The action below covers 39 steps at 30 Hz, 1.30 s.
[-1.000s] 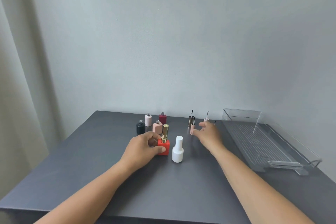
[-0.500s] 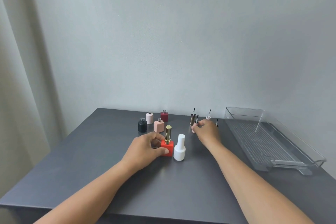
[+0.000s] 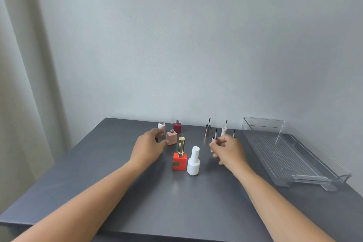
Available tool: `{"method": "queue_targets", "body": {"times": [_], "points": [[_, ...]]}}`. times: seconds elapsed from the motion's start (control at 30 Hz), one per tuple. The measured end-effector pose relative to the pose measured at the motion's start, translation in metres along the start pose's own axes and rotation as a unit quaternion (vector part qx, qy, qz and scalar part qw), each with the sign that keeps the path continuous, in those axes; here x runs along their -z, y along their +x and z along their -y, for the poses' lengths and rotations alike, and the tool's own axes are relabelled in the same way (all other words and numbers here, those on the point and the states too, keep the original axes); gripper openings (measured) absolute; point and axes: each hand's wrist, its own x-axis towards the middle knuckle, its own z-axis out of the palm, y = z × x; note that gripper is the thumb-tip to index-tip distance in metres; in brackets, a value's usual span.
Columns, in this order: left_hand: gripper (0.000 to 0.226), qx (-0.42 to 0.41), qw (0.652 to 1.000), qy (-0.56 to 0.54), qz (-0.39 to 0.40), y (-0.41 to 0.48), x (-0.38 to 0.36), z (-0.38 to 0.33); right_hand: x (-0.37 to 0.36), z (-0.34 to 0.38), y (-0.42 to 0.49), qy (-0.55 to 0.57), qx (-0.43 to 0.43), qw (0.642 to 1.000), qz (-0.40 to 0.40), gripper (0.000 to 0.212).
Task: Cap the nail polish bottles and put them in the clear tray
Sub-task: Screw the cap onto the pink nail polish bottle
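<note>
The left hand (image 3: 148, 148) has let go of the red bottle (image 3: 179, 161), which now stands free with its gold cap (image 3: 181, 146) on. The hand has moved back and to the left, and its fingers (image 3: 160, 133) are now just beside the pink square bottle (image 3: 171, 138). The right hand (image 3: 228, 150), which was reaching among the upturned brush caps, now grips the pink brush cap (image 3: 213, 140), brush pointing up. It has drawn back toward the person, away from the other caps. Whether the cap is clear of the bench cannot be told.
</note>
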Motion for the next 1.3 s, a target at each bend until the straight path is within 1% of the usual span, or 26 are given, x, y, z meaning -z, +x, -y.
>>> {"method": "queue_targets", "body": {"times": [0.07,0.17,0.33,0.47,0.57,0.7,0.77,0.83,0.93,1.03,1.07,1.13,1.17,1.27,1.3], "points": [[0.044,-0.004,1.0,0.029,0.003,0.006,-0.005,-0.001,0.001,-0.001,-0.007,0.009,0.002,1.0,0.005,0.009],[0.04,-0.007,0.997,0.076,0.001,0.013,-0.012,-0.006,0.002,-0.003,-0.015,0.01,0.004,1.0,0.01,0.011],[0.032,0.006,0.995,0.1,-0.02,0.019,-0.02,-0.008,0.0,-0.007,-0.017,0.008,0.001,1.0,0.01,0.011],[0.025,0.02,0.996,0.088,-0.02,0.021,-0.023,-0.011,-0.002,-0.007,-0.017,0.011,-0.002,1.0,0.006,0.011],[0.022,0.024,0.998,0.061,-0.009,0.021,-0.022,-0.012,-0.002,-0.006,-0.018,0.017,-0.003,1.0,0.004,0.012],[0.022,0.008,0.999,0.031,-0.004,0.016,-0.021,-0.013,-0.001,-0.002,-0.021,0.028,0.001,1.0,0.009,0.01],[0.022,0.003,1.0,0.001,-0.007,0.011,-0.018,-0.015,0.001,0.002,-0.022,0.045,0.006,0.999,0.013,0.012],[0.027,0.007,0.999,-0.05,-0.018,0.004,-0.011,-0.022,0.005,0.008,-0.024,0.064,0.014,0.998,0.011,0.016],[0.026,0.014,0.984,-0.177,-0.03,-0.006,0.007,-0.037,0.012,0.018,-0.027,0.122,0.022,0.992,-0.007,0.015],[0.026,0.011,0.96,-0.28,-0.013,-0.02,0.028,-0.048,0.018,0.028,-0.032,0.196,0.027,0.98,-0.009,0.007],[0.03,0.007,0.954,-0.298,0.0,-0.026,0.034,-0.05,0.019,0.032,-0.035,0.221,0.029,0.975,-0.009,0.01],[0.033,0.002,0.951,-0.31,0.017,-0.036,0.043,-0.053,0.024,0.04,-0.042,0.268,0.033,0.963,-0.015,0.018],[0.031,-0.002,0.951,-0.308,0.02,-0.04,0.046,-0.054,0.026,0.044,-0.046,0.283,0.043,0.958,-0.018,0.018],[0.02,-0.021,0.958,-0.285,0.022,-0.05,0.051,-0.053,0.031,0.052,-0.056,0.302,0.085,0.949,-0.004,0.007],[0.018,-0.028,0.961,-0.275,0.021,-0.053,0.052,-0.052,0.032,0.055,-0.06,0.302,0.096,0.949,0.002,0.008]]}}
